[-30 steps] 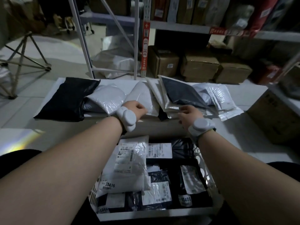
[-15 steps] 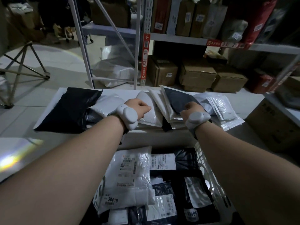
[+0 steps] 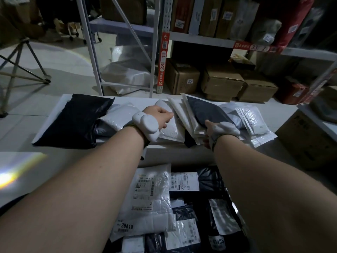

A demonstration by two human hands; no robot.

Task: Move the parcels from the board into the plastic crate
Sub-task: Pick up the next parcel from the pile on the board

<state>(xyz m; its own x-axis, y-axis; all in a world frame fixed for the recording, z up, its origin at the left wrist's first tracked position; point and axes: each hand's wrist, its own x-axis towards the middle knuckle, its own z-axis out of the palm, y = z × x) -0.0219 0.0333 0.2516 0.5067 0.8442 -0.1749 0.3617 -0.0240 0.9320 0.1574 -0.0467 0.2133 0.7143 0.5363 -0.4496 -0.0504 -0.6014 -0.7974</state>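
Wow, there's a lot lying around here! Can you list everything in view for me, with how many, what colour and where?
Board: one, white, on the floor ahead.
Black parcel: one, board's left end.
White parcels: several, pale, overlapping along the board.
Dark grey parcel: one, on the white stack.
Crate parcels: many, white and black, labelled, nearest the camera.
Cardboard boxes: about four, brown, under the shelf.
Shelf goods: many, mixed, upper shelf.
Tripod: one, far left.
Left hand: on a white parcel.
Right hand: gripping the stack's edge.
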